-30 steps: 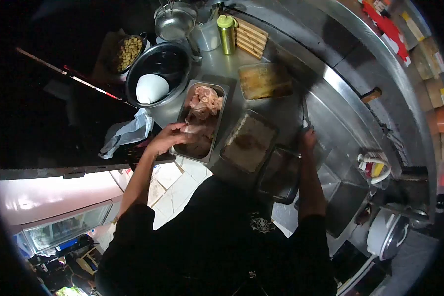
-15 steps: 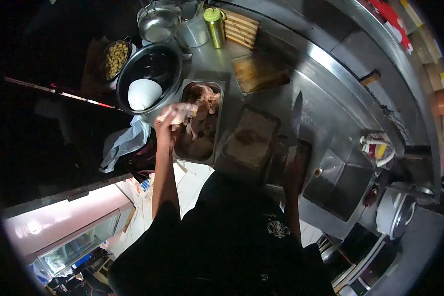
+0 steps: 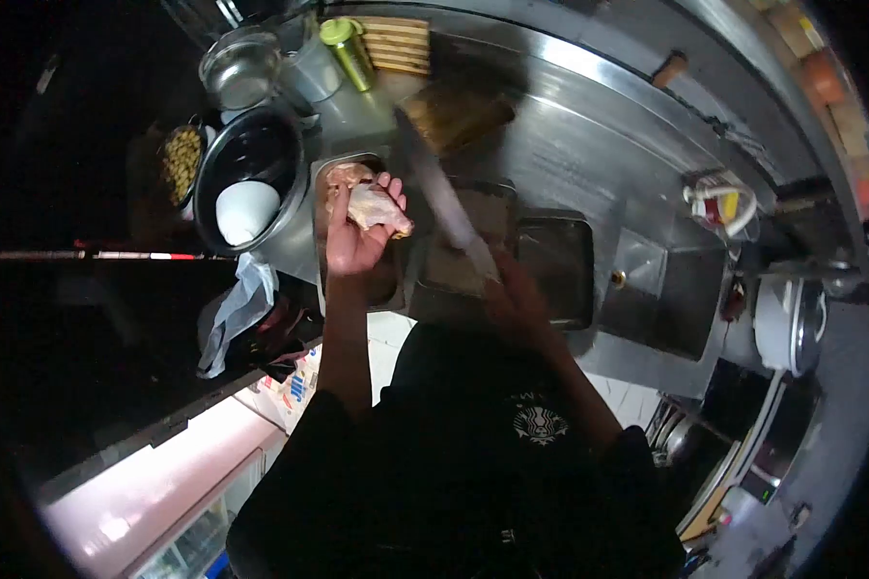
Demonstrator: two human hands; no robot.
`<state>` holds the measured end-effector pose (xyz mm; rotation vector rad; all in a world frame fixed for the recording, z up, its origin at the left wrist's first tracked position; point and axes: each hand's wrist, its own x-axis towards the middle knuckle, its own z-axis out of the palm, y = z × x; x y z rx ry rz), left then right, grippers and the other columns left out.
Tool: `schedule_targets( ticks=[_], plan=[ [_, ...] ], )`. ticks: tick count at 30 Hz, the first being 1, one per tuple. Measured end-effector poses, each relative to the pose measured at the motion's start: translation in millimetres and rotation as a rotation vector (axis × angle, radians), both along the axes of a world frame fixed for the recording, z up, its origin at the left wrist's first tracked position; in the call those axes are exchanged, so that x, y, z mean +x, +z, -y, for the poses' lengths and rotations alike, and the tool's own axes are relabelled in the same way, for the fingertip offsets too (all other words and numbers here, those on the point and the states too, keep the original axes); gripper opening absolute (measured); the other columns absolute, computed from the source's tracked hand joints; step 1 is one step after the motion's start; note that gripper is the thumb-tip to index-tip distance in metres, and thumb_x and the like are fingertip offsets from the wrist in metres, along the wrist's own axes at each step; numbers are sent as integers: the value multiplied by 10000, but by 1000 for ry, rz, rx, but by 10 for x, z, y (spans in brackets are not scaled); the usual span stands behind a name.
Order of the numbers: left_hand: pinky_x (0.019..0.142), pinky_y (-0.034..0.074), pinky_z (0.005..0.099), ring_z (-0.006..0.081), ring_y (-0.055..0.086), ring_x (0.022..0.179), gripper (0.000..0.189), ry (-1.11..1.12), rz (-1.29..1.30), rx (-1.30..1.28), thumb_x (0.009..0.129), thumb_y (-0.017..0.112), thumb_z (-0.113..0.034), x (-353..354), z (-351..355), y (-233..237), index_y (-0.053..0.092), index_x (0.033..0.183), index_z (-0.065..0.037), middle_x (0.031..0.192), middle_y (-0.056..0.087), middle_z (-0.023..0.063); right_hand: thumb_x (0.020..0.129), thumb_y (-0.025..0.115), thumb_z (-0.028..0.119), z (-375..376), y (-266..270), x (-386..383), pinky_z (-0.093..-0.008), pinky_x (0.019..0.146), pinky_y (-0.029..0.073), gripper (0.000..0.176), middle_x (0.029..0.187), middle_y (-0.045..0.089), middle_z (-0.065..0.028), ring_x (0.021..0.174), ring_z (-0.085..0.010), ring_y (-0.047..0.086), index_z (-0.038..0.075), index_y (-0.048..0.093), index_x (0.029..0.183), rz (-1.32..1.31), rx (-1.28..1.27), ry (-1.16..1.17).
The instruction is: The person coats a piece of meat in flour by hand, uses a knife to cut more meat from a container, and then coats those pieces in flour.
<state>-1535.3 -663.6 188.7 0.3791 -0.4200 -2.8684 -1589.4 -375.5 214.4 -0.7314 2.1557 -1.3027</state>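
Observation:
My left hand [image 3: 355,249] is turned palm up and holds a pale piece of raw meat [image 3: 378,208] over the deep metal tray [image 3: 322,280]. More raw meat [image 3: 350,175] lies in that tray. My right hand [image 3: 514,289] is wrapped round the handle of a large knife [image 3: 441,198], whose blade slants up and to the left, right of the meat. Beneath the knife sits a second tray [image 3: 459,275], partly hidden and dim. An empty dark tray [image 3: 589,275] stands just right of my right hand.
At the left a black basin [image 3: 294,183] holds a white bowl [image 3: 247,212], beside a container of small yellowish pieces [image 3: 182,164]. Behind are a metal strainer [image 3: 241,77], a green bottle [image 3: 350,56] and a striped wooden board [image 3: 397,46]. A sink [image 3: 657,299] lies right.
My right hand has raised the knife and brought it left, over the middle tray. My left hand has turned palm up with the meat. The view has shifted.

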Motion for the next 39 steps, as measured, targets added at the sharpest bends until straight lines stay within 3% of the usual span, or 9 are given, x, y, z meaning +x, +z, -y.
schedule_targets(
  ticks=[5, 8, 14, 16, 20, 29, 33, 37, 39],
  plan=[
    [1036, 476, 453, 261, 593, 1177, 573, 82, 185, -123, 1049, 404, -517, -214, -523, 153, 522, 1312, -21, 1214, 643, 115, 1011, 485, 145, 402, -199, -46, -463, 953, 477, 578, 1307, 575, -311, 1159, -428, 611, 119, 302, 1558, -442, -149, 93],
    [998, 495, 410, 249, 614, 1115, 555, 85, 127, -64, 1053, 378, -532, -252, -588, 50, 538, 1285, -54, 1190, 647, 107, 1015, 484, 113, 490, 239, -59, -458, 969, 462, 592, 1248, 606, -287, 1136, -428, 604, 123, 279, 1570, -247, -150, 155],
    [967, 503, 396, 241, 608, 1115, 508, 152, 74, -189, 1057, 395, -508, -277, -765, 225, 545, 1254, -65, 1163, 633, 102, 944, 582, 110, 543, 152, -55, -496, 858, 481, 650, 1194, 601, -234, 995, -398, 599, 57, 319, 1537, -447, -224, 171],
    [948, 517, 396, 243, 624, 1087, 488, 193, 149, -546, 1058, 408, -493, -264, -761, 165, 558, 1240, -66, 1155, 645, 103, 942, 590, 112, 530, 175, -35, -498, 869, 485, 661, 1222, 587, -244, 1023, -414, 592, 51, 308, 1537, -467, -156, 192],
    [889, 554, 388, 236, 660, 1015, 452, 105, 144, -146, 1061, 421, -463, -262, -581, 225, 587, 1211, -71, 1098, 677, 88, 911, 605, 59, 434, 295, 23, -477, 798, 504, 709, 1028, 636, -219, 928, -396, 635, 105, 310, 1554, -480, -154, 182],
    [839, 572, 337, 202, 676, 974, 458, 206, 95, -148, 1061, 434, -450, -323, -557, 275, 582, 1232, -52, 1131, 680, 85, 914, 564, 55, -28, 621, 159, -523, 808, 511, 707, 1089, 636, -262, 944, -459, 630, 141, 294, 1562, -248, 274, 247],
    [803, 559, 341, 178, 661, 1011, 423, 217, 205, -121, 1085, 360, -428, -398, -775, 337, 601, 1211, -104, 1120, 679, 46, 930, 562, 61, 231, 441, -50, -525, 836, 502, 690, 1139, 631, -267, 975, -464, 629, 155, 300, 1561, -331, -1, 212],
    [874, 548, 359, 195, 649, 1040, 415, 299, 179, -530, 1089, 356, -412, -313, -851, 342, 587, 1211, -89, 1147, 665, 64, 935, 566, 60, 431, 357, -160, -532, 825, 496, 698, 1182, 625, -265, 978, -464, 629, 167, 291, 1567, -341, -60, 230],
    [914, 539, 374, 221, 646, 1042, 429, 321, 231, -172, 1090, 350, -409, -360, -699, 386, 578, 1204, -64, 1152, 660, 89, 935, 567, 58, 394, 266, -126, -531, 803, 499, 705, 1158, 629, -257, 949, -459, 630, 170, 284, 1571, -370, -79, 249]
  ],
)
